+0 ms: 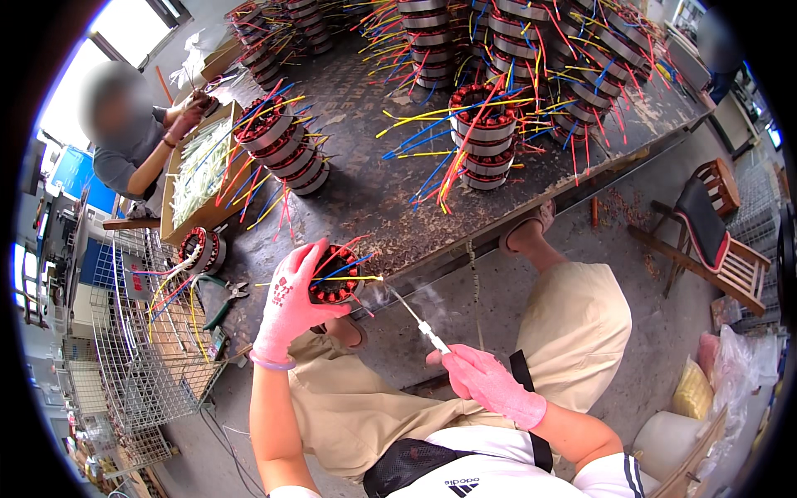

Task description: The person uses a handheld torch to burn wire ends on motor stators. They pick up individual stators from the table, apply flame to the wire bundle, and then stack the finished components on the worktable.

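At the table's near edge, my left hand (289,305), in a pink glove, is wrapped round a motor stator (336,286) with red windings. Red, blue and yellow lead wires stick out from it to the right. My right hand (496,385), also gloved in pink, grips a soldering iron (428,332) by its white handle. The iron's thin tip points up and left, close to the end of the yellow lead; whether it touches cannot be made out. Smoke drifts around the tip. Left of my left hand lie green-handled pliers (224,302) and another stator (202,251) with white sleeving.
Stacks of stators (485,143) with splayed wires stand across the dark worn table (357,166). A shorter stack (286,151) is nearer left, beside a box (168,212) of pale sleeves. A co-worker (137,153) sits beyond it. Wire basket (137,349) at left; wooden chair (706,224) at right.
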The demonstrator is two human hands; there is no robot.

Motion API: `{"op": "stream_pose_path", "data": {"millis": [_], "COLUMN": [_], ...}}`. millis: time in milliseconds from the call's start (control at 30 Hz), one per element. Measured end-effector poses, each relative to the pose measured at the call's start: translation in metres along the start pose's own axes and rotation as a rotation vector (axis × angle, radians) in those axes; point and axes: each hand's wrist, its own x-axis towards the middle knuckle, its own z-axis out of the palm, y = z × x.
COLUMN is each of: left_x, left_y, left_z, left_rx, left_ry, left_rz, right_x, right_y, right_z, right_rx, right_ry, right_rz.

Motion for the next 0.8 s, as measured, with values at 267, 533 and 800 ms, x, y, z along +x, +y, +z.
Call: {"op": "stream_pose_path", "data": {"millis": [267, 533, 800], "left_x": [-0.001, -0.003, -0.004], "left_y": [0.002, -0.005, 0.0], "left_z": [-0.004, 0.0, -0.003], "left_rx": [0.003, -0.015, 0.008], "left_ry": [-0.016, 0.018, 0.01], "left_rz": [-0.03, 0.001, -0.031], "right_x": [0.003, -0.002, -0.001], "right_y": [0.015, 0.017, 0.01], "right_z": [-0.004, -0.008, 0.002], "right_rx": [0.039, 0.002, 0.039], "right_ry": [0.009, 0.047, 0.044], "right_rz": [-0.053, -0.072, -0.073]}}
